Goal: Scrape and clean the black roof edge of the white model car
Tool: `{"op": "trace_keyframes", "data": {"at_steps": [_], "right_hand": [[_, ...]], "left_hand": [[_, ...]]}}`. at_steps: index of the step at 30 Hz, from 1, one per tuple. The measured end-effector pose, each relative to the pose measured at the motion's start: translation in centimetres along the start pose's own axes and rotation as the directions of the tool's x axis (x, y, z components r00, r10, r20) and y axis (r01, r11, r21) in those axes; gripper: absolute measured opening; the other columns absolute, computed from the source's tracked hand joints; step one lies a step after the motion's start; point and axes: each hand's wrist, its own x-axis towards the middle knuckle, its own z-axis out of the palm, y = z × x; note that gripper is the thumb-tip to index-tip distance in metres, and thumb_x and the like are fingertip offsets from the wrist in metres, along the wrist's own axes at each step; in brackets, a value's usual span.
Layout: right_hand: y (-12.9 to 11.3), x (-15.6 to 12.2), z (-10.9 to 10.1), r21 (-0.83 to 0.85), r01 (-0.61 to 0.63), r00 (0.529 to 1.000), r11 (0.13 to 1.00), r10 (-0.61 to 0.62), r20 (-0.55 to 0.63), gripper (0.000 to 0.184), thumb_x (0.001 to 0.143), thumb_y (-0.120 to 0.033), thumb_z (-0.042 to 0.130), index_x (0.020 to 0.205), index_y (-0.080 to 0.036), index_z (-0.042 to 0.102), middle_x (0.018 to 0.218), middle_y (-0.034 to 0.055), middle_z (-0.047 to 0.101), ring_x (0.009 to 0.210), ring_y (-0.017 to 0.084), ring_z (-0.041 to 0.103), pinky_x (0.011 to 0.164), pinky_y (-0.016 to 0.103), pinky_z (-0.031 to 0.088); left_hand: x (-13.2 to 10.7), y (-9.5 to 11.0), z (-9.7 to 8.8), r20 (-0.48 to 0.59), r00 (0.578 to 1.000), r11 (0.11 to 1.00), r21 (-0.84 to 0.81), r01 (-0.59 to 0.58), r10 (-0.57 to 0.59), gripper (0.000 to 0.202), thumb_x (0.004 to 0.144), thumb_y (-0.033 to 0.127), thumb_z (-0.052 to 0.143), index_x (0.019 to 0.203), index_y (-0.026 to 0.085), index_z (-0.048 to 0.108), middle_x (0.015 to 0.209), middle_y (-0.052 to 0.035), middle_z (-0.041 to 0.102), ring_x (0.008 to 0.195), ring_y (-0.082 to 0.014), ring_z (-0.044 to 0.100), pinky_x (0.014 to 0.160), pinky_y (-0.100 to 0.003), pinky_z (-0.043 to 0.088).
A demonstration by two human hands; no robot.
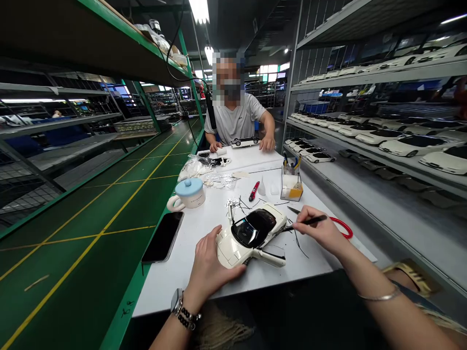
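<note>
A cream-white model car (251, 233) with a black roof stands on the white table in front of me, its doors swung out. My left hand (211, 257) grips its front end, thumb on the near side and fingers round the far side. Between the thumb and fingers of my right hand (317, 226) is a slim black tool (315, 220), its tip close to the car's rear. Whether the tip touches the car I cannot tell. Thin black strips (299, 240) lie beside the rear. Red-handled scissors (343, 226) rest partly behind my right hand.
At left are a lidded mug (191, 194) and a phone (164, 238). Beyond the car lie a red cutter (254, 191) and a clear tool holder (291, 187). A co-worker (237, 114) sits opposite with another model car (245, 141). Racks of model cars (412, 145) stand at right.
</note>
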Motion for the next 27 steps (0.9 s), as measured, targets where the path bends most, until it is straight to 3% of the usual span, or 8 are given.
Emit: {"op": "trace_keyframes", "data": {"at_steps": [3,6,9,16,20,22,25,27], "right_hand": [[-1.3,-1.2,0.9,-0.260,0.170,0.984,0.950,-0.152,0.087,0.024,0.082,-0.039,0.063,0.073,-0.020,0.052,0.073,0.0003,0.054,0.073,0.014,0.047,0.070,0.031,0.037],[-2.9,-1.4,1.1,-0.472,0.395,0.918,0.788,-0.320,0.234,0.018,0.088,-0.032,0.055,0.076,-0.020,0.050,0.073,-0.0004,0.053,0.074,0.013,0.045,0.076,0.032,0.035],[-3.9,-0.8,1.1,-0.547,0.447,0.894,0.708,-0.333,0.300,0.014,0.089,-0.028,0.054,0.078,-0.020,0.050,0.075,-0.0001,0.053,0.076,0.013,0.045,0.077,0.032,0.034],[-5.3,0.5,0.9,-0.652,0.322,0.935,0.687,-0.123,0.332,0.014,0.085,-0.030,0.059,0.077,-0.020,0.053,0.083,0.0033,0.054,0.084,0.017,0.043,0.080,0.033,0.035],[-6.7,1.2,0.7,-0.619,0.310,0.926,0.721,-0.081,0.369,0.015,0.083,-0.027,0.060,0.073,-0.019,0.052,0.080,0.0020,0.055,0.082,0.016,0.043,0.085,0.035,0.033],[-7.0,1.8,0.3,-0.564,0.273,0.929,0.780,-0.062,0.364,0.016,0.081,-0.026,0.062,0.071,-0.019,0.053,0.078,0.0010,0.056,0.082,0.016,0.044,0.084,0.034,0.032],[-6.4,3.3,-0.7,-0.353,0.086,0.936,0.932,0.046,0.349,0.020,0.076,-0.030,0.068,0.068,-0.018,0.054,0.072,-0.0004,0.055,0.076,0.014,0.046,0.073,0.029,0.034],[-5.4,4.6,-1.4,-0.214,-0.030,0.923,0.976,0.109,0.370,0.026,0.071,-0.035,0.073,0.067,-0.018,0.054,0.067,-0.0021,0.054,0.068,0.012,0.046,0.066,0.027,0.034]], "left_hand": [[-0.2,0.5,0.4,-0.076,0.996,0.998,-0.051,0.044,-0.048,0.096,0.053,0.045,0.080,0.133,0.022,0.031,0.125,-0.0133,0.052,0.112,-0.0350,0.051,0.095,-0.055,0.043],[0.2,1.8,0.0,-0.125,0.991,0.997,-0.063,0.040,-0.047,0.094,0.055,0.043,0.079,0.133,0.023,0.031,0.126,-0.0126,0.051,0.114,-0.0342,0.049,0.096,-0.054,0.042],[0.7,3.0,-0.7,-0.120,0.993,1.000,-0.012,-0.018,0.016,0.094,0.056,0.042,0.079,0.134,0.020,0.030,0.123,-0.0141,0.052,0.111,-0.0331,0.049,0.095,-0.053,0.042],[1.3,3.9,-1.2,-0.132,0.972,0.977,0.110,-0.183,0.196,0.095,0.058,0.045,0.077,0.134,0.015,0.030,0.120,-0.0162,0.053,0.104,-0.0319,0.051,0.093,-0.051,0.040],[1.5,4.5,-1.5,-0.144,0.953,0.956,0.170,-0.240,0.265,0.096,0.056,0.047,0.076,0.133,0.012,0.031,0.119,-0.0171,0.054,0.105,-0.0342,0.050,0.095,-0.053,0.038],[1.7,4.8,-1.7,-0.144,0.947,0.947,0.188,-0.260,0.289,0.096,0.056,0.047,0.076,0.133,0.011,0.032,0.118,-0.0178,0.054,0.106,-0.0353,0.050,0.095,-0.055,0.037],[1.8,5.1,-1.8,-0.139,0.947,0.947,0.187,-0.262,0.289,0.095,0.055,0.046,0.076,0.132,0.011,0.033,0.118,-0.0176,0.054,0.105,-0.0352,0.050,0.096,-0.055,0.037],[1.9,5.1,-1.8,-0.131,0.952,0.951,0.179,-0.251,0.276,0.094,0.056,0.046,0.076,0.132,0.011,0.033,0.119,-0.0172,0.054,0.105,-0.0348,0.049,0.097,-0.054,0.036]]}}
